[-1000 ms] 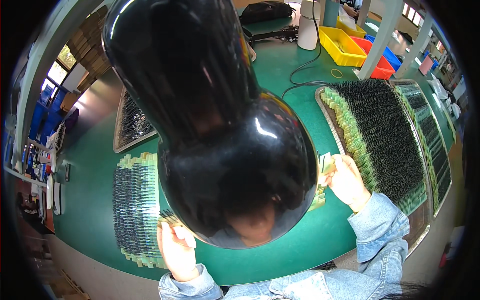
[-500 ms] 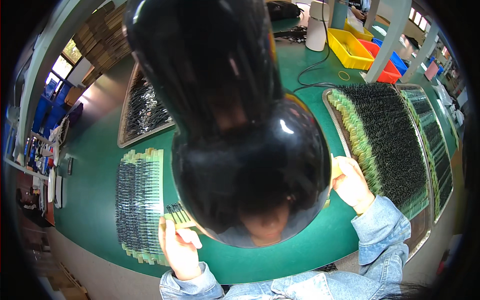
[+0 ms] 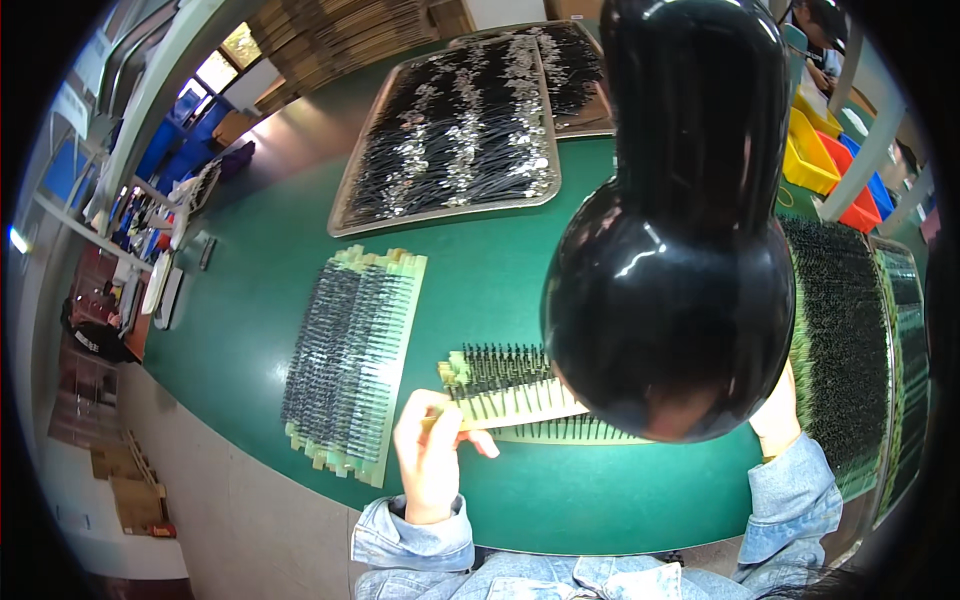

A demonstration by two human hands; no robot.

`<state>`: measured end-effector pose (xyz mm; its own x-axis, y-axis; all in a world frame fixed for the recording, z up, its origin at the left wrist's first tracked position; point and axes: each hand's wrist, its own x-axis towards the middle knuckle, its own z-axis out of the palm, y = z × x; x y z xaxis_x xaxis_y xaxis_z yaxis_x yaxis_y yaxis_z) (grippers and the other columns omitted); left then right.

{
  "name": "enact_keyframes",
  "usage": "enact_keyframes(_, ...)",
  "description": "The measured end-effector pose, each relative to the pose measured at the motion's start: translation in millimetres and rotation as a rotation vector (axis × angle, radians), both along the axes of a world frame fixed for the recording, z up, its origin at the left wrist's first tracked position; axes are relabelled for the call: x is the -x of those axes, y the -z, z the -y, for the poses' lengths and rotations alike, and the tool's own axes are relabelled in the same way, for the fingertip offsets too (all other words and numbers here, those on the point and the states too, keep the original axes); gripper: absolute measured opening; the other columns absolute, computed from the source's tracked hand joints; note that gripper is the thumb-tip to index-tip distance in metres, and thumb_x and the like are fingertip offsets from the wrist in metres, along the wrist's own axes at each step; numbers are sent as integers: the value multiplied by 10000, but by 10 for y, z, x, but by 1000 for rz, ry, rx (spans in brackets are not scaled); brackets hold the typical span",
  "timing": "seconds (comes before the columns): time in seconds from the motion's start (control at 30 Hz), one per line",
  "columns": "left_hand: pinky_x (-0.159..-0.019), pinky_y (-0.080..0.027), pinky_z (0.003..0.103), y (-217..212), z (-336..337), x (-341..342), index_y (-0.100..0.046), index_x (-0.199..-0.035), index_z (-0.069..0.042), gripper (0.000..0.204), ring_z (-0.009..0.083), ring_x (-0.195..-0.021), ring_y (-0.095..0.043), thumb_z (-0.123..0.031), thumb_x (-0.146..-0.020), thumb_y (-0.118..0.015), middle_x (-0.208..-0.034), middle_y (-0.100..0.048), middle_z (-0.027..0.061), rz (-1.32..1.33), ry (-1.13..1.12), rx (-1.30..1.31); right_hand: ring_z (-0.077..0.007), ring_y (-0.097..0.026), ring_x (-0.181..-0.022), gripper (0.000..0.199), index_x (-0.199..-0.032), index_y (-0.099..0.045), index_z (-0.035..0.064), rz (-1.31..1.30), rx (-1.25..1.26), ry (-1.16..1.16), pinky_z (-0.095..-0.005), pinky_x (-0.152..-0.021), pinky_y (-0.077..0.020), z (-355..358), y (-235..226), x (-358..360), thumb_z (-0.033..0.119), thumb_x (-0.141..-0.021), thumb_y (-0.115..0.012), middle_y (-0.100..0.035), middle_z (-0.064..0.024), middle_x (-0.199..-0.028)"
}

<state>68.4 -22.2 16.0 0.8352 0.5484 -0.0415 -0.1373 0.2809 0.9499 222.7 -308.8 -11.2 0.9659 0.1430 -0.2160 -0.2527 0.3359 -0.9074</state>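
My left hand (image 3: pixel 430 450) is closed, thumb and fingers pinching the left end of a pale green strip (image 3: pixel 515 405) lined with small black pins. Beneath and behind that strip lies a group of similar pinned strips (image 3: pixel 495 362) on the green table. A large glossy black rounded object (image 3: pixel 670 320) blocks the middle right of the view and covers the held strip's right part. Beside its lower right edge is my right hand (image 3: pixel 778 412); its fingers are hidden, so its hold cannot be seen.
Left of my hands lies a stack of pinned strips (image 3: pixel 350 365). Behind stands a metal tray (image 3: pixel 345 222) of black wire-like parts with shiny ends. At right are trays of dense strips (image 3: pixel 840 350), with yellow (image 3: pixel 808 155) and red bins (image 3: pixel 850 190) beyond.
The view has shifted, so the black object now appears farther right and the tray behind shows more fully. More of the held strip and the strips under it have come into sight.
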Motion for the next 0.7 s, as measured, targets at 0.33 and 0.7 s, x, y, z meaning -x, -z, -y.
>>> enact_keyframes(0.33, -543, -411, 192, -181, -45, 316, -487, -1016, -14, 311, 71, -549, -529, -83, -728, -579, -826, -572, 84, -266, 821, -515, -130, -504, -549, 227, -933, -518, -6, 92, -79, -186, -229, -484, -410, -12, -122, 99, 184, -848, -428, -567, -72, -770)
enact_keyframes(0.7, -525, -370, 206, 140, -473, 878, -506, -751, 23, 68, 84, -553, -460, -43, -764, -518, -666, -507, 37, -319, -208, -512, -119, -549, -765, 180, -923, -567, -4, 387, 493, -601, -224, -702, -432, -85, -387, 302, 73, -762, -541, -585, -67, -860)
